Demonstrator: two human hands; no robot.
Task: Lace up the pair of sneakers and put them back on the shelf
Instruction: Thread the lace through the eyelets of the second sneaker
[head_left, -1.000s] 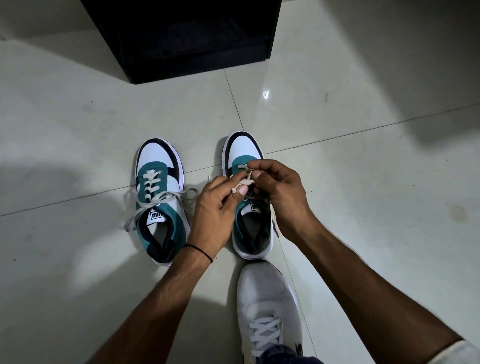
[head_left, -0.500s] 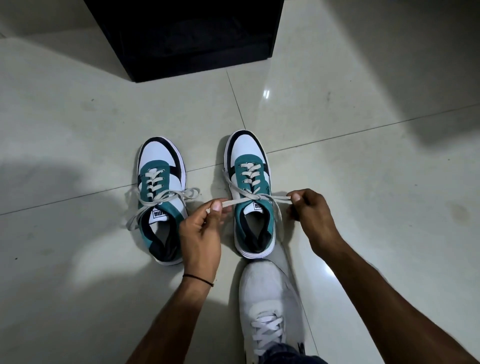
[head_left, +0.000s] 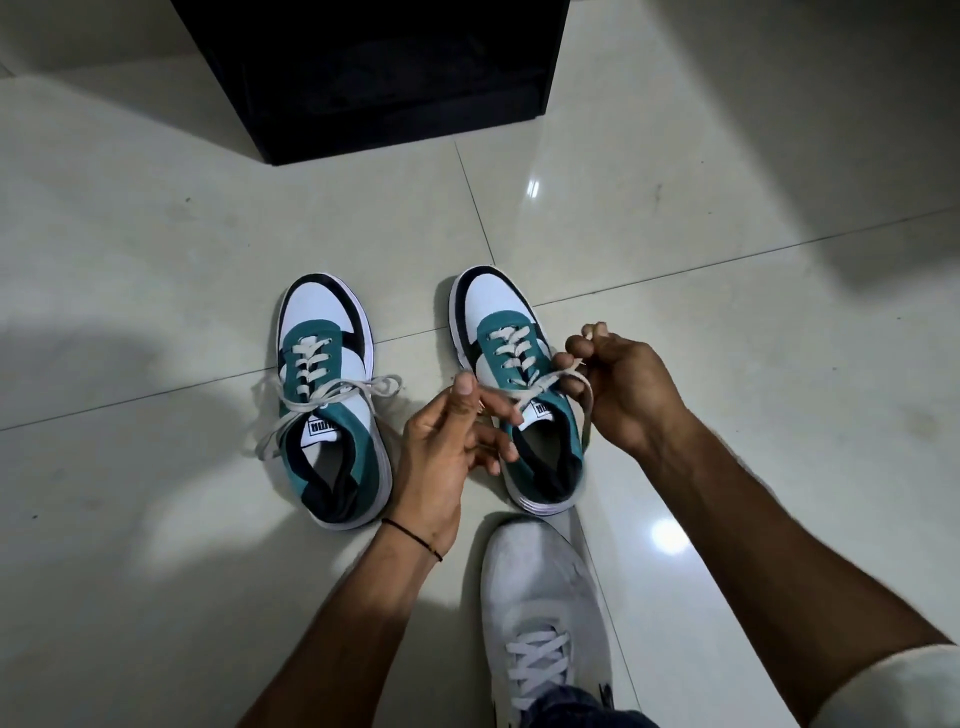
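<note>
Two white, teal and black sneakers stand side by side on the floor, toes pointing away from me. The left sneaker (head_left: 327, 400) has its white lace tied in a bow. The right sneaker (head_left: 511, 374) is laced up, and its lace ends (head_left: 540, 387) cross above the tongue. My left hand (head_left: 447, 441) pinches one lace end at the shoe's left side. My right hand (head_left: 618, 389) holds the other end, looped over its fingers, at the shoe's right side.
A black shelf unit (head_left: 374, 78) stands on the glossy tile floor (head_left: 727, 260) straight ahead, beyond the sneakers. My own foot in a white sneaker (head_left: 540, 613) rests just behind the right sneaker's heel.
The hands went from bunched together over the right sneaker to pulling the lace ends apart sideways. Now both have come back toward the shoe, and the ends cross over the tongue.
</note>
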